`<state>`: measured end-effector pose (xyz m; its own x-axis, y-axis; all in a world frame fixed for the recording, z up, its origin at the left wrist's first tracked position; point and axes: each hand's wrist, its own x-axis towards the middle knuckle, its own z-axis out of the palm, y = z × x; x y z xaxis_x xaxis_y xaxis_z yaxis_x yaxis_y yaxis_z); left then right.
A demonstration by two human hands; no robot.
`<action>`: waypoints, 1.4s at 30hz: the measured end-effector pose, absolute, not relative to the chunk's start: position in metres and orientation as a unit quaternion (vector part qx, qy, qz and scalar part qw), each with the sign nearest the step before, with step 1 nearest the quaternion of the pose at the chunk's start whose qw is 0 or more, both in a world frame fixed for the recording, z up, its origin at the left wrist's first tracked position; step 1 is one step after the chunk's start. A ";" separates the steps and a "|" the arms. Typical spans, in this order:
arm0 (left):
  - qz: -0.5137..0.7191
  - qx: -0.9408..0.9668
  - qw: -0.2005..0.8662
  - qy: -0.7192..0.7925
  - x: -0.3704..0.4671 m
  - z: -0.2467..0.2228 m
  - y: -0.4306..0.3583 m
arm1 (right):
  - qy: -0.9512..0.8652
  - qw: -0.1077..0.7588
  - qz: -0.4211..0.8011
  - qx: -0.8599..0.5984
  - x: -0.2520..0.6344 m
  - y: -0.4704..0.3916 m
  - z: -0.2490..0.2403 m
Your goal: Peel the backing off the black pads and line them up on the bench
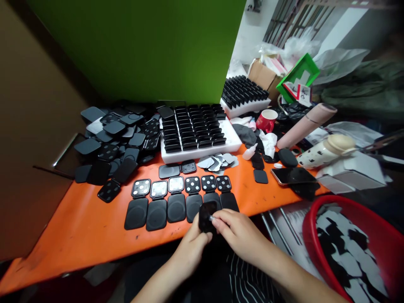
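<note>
My left hand [193, 243] is closed around the edge of a glossy black square piece [205, 212], held up at the table's front edge. The fingers of my right hand [234, 227] pinch a small, pale, shiny bit [211, 218] against the face of that piece; its kind is too small to make out. Just beyond my hands lies a row of opened black hinged square cases [176, 208]. Their far halves show light dots, while the near halves are plain with a faint ring. My hands and the held piece partly cover the right end of this row.
A white foam tray [202, 152] holds rows of upright black pieces. Loose black cases [121, 134] are heaped at the left. Grey-white cut pieces [217, 162] lie before the tray. Rightward are a phone [284, 176], a red mug [267, 120] and a red tub [311, 235] of scraps.
</note>
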<state>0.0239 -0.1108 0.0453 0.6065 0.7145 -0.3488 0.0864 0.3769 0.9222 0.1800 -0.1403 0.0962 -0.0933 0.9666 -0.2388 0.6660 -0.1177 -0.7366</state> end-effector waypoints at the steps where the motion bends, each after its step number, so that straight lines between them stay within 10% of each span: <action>1: 0.218 0.517 0.732 0.386 0.024 0.045 -0.110 | -0.633 0.198 0.382 -0.644 0.180 -0.140 0.096; 16: 0.228 0.717 0.531 0.390 0.028 0.037 -0.119 | -0.710 0.068 0.233 -0.660 0.166 -0.145 0.096; 34: 0.248 0.550 0.694 0.393 0.035 0.037 -0.119 | -0.479 0.319 0.555 -0.601 0.178 -0.140 0.072; 42: 0.195 0.785 0.466 0.358 0.023 0.043 -0.121 | -0.582 0.243 0.458 -0.627 0.185 -0.145 0.087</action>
